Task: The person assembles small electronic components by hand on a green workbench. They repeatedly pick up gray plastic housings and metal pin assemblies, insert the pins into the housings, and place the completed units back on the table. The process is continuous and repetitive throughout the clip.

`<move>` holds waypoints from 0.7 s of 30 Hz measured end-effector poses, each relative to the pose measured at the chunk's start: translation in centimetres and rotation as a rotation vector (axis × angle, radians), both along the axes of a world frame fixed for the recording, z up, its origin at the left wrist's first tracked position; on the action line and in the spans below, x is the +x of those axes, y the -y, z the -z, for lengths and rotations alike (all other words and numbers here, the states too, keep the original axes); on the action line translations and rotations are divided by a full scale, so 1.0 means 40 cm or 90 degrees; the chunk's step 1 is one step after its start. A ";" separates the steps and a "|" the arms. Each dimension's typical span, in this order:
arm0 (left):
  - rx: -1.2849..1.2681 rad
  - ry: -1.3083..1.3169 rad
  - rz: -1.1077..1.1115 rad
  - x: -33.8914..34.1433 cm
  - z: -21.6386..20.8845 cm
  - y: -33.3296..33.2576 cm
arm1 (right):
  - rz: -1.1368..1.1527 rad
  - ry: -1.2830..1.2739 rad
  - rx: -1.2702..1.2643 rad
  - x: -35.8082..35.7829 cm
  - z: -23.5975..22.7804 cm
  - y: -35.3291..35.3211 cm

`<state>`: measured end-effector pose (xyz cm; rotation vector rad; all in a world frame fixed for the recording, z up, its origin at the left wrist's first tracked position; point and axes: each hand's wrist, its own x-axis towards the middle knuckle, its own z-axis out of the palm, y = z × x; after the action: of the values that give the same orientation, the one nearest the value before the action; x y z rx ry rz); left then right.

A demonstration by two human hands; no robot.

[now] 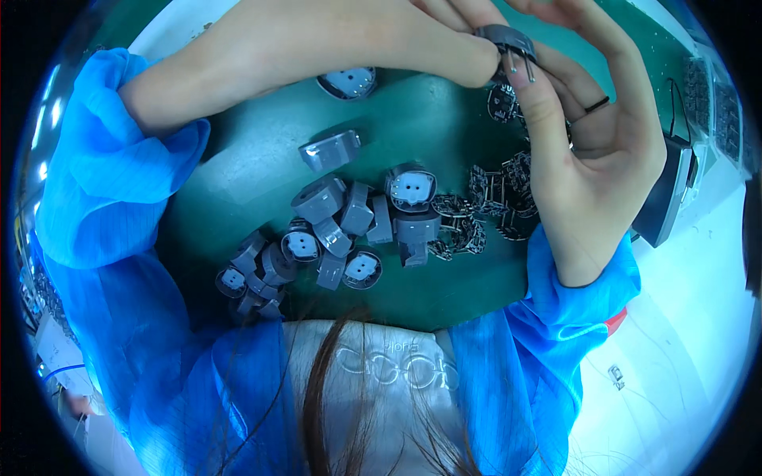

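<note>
A small dark grey plastic housing [508,37] with two thin metal pins sticking out of it is held up between my hands, near the top edge. My left hand [452,47] reaches across from the left and pinches its near side, the fingertips partly cut off by the picture's edge. The thumb of my right hand [591,147] presses on the same housing below the pins, while its other fingers curl behind. Beneath my right hand lies a heap of small dark circuit boards [492,194], partly covered by the hand. What is inside the held housing is hidden.
Several similar grey housings [319,198] lie loosely on the green mat [246,151], some showing pale inner faces with two dark holes. Another housing [349,82] sits under my left forearm. At the right stand a black box [665,194] and clear trays [718,119].
</note>
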<state>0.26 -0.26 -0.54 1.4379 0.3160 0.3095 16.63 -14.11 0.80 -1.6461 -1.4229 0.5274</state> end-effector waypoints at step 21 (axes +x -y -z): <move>0.682 -0.217 -0.226 -0.064 -0.004 -0.234 | -0.185 0.267 -0.035 0.077 -0.053 -0.016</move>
<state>-2.28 9.09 -0.39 2.5034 0.7557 0.5678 19.71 -13.46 2.93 -1.6660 -1.9915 0.3965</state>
